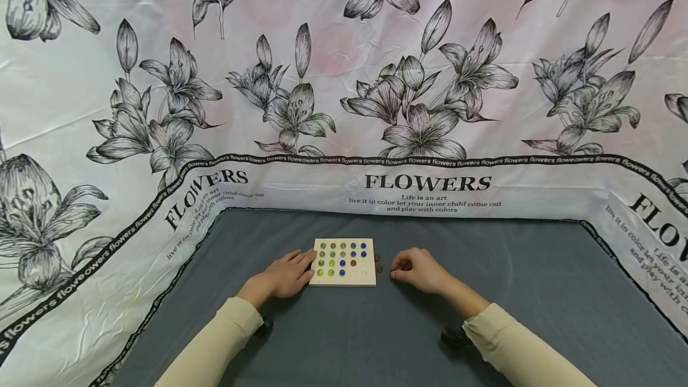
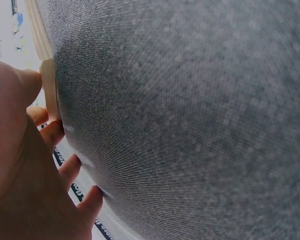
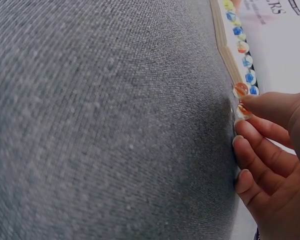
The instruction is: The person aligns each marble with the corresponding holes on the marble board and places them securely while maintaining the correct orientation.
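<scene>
A pale wooden board [image 1: 328,280] with rows of small holes lies flat, most of them filled with green, yellow and blue glass marbles. Its lower right part has bare holes. My left hand [image 1: 287,273] rests at the board's left edge, fingers spread and relaxed, the thumb touching the side, as the left wrist view shows. To the right of the board, my right hand [image 1: 421,270] pinches an orange marble [image 3: 244,112] between thumb and index finger, low over the cloth. Another orange marble [image 3: 241,90] lies between that hand and the board. The other fingers are loosely bent.
Two loose marbles [image 1: 378,263] sit just off the board's right edge. Grey cloth [image 1: 349,339] covers the table. Behind it rises a white backdrop [image 1: 301,190] with printed flowers and lettering. Dark wrist devices [image 1: 455,338] show under the sleeves.
</scene>
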The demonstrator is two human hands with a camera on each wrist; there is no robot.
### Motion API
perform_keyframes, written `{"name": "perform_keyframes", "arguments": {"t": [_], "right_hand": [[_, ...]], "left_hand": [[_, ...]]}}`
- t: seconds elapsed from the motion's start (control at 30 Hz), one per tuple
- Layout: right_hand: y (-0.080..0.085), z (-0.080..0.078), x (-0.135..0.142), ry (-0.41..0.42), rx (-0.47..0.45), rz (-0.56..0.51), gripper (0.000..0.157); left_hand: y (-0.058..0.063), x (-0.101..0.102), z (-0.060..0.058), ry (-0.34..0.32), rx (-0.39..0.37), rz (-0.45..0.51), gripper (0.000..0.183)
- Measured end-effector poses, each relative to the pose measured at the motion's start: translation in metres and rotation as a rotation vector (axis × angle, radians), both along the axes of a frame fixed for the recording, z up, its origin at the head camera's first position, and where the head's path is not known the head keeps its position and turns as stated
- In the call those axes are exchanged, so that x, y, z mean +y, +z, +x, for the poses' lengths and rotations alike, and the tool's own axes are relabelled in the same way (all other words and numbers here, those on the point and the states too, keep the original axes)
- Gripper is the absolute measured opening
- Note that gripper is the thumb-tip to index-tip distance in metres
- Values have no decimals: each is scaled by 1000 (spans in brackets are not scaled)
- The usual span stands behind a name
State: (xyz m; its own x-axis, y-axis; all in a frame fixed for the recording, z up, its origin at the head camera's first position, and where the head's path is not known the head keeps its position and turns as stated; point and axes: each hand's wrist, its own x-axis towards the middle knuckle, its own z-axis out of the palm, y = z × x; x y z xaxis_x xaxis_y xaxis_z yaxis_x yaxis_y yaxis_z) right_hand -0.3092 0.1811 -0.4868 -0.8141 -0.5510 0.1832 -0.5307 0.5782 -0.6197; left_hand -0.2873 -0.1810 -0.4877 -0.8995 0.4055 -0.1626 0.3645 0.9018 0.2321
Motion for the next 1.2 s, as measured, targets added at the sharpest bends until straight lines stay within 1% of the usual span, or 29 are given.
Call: {"name": "perform_keyframes", "arguments": {"t": [0.13,0.23,0.5,0.6,0.9,1.2], "right_hand": [[0,0,2,-3,-2,-2,5],[3,2,3,-3,8,-4,5],[11,5,2,-7,28,-24,4],[13,6,1,-5,32,-34,4],[19,9,0,-16,24,-34,4],[21,10,-4,-22,34,-25,5]], "left_hand": [[-3,-1,-2,-6,8,2,58],[-2,-1,0,-10,11,-3,58],[14,4,9,-15,-16,-16,57],[18,5,10,-8,-19,-20,56],[16,5,10,-7,-17,-30,56],[15,3,9,-8,-22,-25,56]]}}
